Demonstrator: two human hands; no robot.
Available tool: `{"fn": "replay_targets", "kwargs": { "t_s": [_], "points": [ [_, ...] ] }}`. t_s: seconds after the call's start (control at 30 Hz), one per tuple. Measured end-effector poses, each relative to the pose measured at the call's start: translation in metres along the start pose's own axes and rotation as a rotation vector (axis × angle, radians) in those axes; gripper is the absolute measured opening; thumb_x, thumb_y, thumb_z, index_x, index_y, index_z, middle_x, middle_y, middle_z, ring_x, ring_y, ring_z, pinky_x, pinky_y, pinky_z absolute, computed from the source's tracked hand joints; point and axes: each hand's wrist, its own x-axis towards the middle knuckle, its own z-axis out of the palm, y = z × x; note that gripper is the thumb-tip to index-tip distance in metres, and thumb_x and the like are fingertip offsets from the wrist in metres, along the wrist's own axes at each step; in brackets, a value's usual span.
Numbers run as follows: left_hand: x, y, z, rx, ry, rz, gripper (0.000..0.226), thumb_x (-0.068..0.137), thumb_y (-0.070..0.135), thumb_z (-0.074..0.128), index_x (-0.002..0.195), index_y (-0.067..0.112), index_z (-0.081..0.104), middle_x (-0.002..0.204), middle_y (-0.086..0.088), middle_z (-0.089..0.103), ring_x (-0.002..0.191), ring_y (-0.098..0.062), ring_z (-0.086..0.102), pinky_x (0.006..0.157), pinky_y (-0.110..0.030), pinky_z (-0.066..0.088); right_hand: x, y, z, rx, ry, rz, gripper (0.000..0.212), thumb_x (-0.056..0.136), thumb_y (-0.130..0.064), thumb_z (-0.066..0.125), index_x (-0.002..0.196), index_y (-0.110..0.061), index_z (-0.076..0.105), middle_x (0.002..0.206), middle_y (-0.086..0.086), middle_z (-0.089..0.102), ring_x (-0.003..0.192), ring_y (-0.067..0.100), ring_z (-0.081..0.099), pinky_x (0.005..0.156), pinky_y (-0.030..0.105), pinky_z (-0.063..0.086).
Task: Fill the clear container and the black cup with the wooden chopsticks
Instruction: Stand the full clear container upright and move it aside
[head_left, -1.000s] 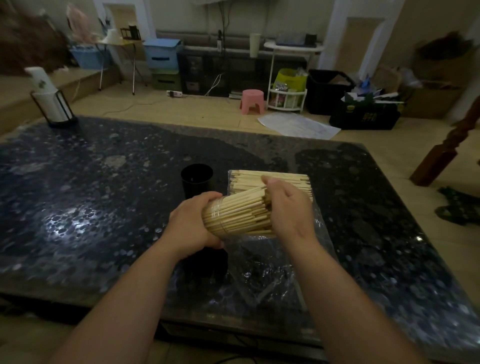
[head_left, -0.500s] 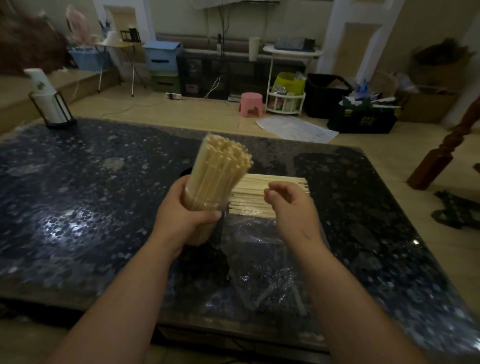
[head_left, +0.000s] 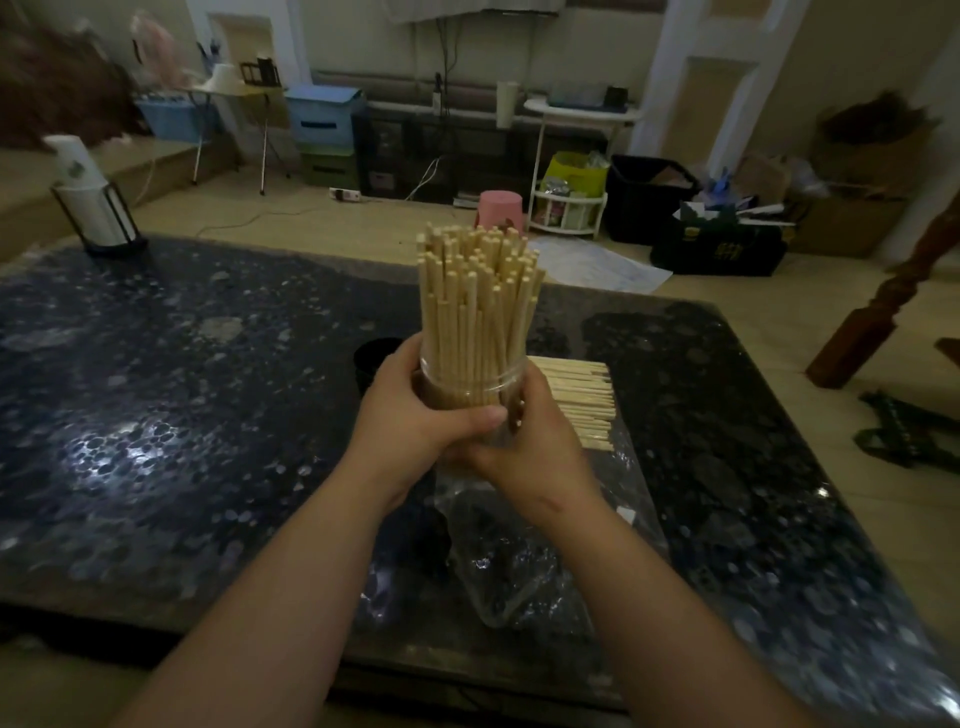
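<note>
**Both hands wrapping the clear container, chopsticks standing in it**

Head view. The left hand (head_left: 415, 415) and right hand (head_left: 530, 441) are both gripping the clear container (head_left: 467, 384) at mid-frame, over the dark speckled table (head_left: 182, 389). The left thumb is lying across the near wall. The right hand's fingers are curling round the right side and lower part. The hands are hiding the base, so I cannot tell if it is touching the table.

A dense bundle of chopsticks (head_left: 475, 296) is standing upright in the container, ends fanning slightly well above the rim.

The black cup (head_left: 374, 358) is sitting on the table just behind the left hand and is partly covered by it. Its inside is not showing.

A flat pile (head_left: 582, 400) of more sticks is lying side by side just right of the container. It is resting on the far end of a clear plastic bag (head_left: 519, 561), which is stretching toward the near edge between the forearms.

At the far left corner a white roll in a black holder (head_left: 93, 208) is standing. A pink stool (head_left: 501, 208) is sitting on the floor beyond.
</note>
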Motion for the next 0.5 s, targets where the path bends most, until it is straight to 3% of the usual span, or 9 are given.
{"fn": "replay_targets", "kwargs": {
  "t_s": [0.07,0.13,0.2,0.33,0.5],
  "points": [
    [0.003,0.0,0.013,0.035,-0.011,0.009,0.082,0.045,0.034,0.095,0.12,0.04,0.062,0.121,0.007,0.069,0.112,-0.01,0.066,0.097,-0.042,0.055,0.001,0.004,-0.006,-0.039,0.066,0.026,0.077,0.061,-0.046,0.085,0.123,-0.056,0.041,0.109,-0.026,0.061,0.102,0.0,0.06,0.087,0.037,0.057],
    [0.007,0.0,0.028,0.094,-0.029,0.012,0.091,0.044,0.046,0.092,0.129,0.041,0.058,0.127,0.008,0.064,0.117,-0.01,0.062,0.1,-0.043,0.053,0.004,0.015,-0.013,-0.054,0.117,0.048,0.079,0.059,-0.047,0.085,0.124,-0.054,0.042,0.11,-0.022,0.063,0.102,0.003,0.062,0.086,0.04,0.058],
    [0.009,0.0,0.043,0.151,-0.037,0.023,0.097,0.052,0.044,0.093,0.14,0.039,0.051,0.135,0.01,0.059,0.123,-0.009,0.057,0.105,-0.039,0.049,0.005,0.027,-0.023,-0.07,0.177,0.07,0.08,0.057,-0.049,0.086,0.125,-0.053,0.042,0.11,-0.022,0.063,0.1,0.002,0.062,0.085,0.039,0.058],
    [0.011,0.001,0.072,0.125,-0.061,0.007,0.097,0.073,0.033,0.088,0.153,0.035,0.034,0.141,0.014,0.052,0.13,-0.006,0.047,0.108,-0.033,0.04,0.004,0.05,-0.053,-0.085,0.278,0.122,0.074,0.065,-0.047,0.086,0.124,-0.052,0.042,0.096,-0.032,0.052,0.089,-0.011,0.052,0.079,0.019,0.048],
    [0.026,0.003,0.11,0.155,-0.1,0.004,0.076,0.083,0.034,0.08,0.148,0.033,0.041,0.145,0.009,0.049,0.134,-0.009,0.043,0.107,-0.034,0.039,0.019,0.082,-0.096,-0.151,0.409,0.192,0.08,0.064,-0.049,0.086,0.131,-0.042,0.044,0.11,-0.02,0.058,0.108,0.01,0.058,0.089,0.035,0.053]
  ]
}}
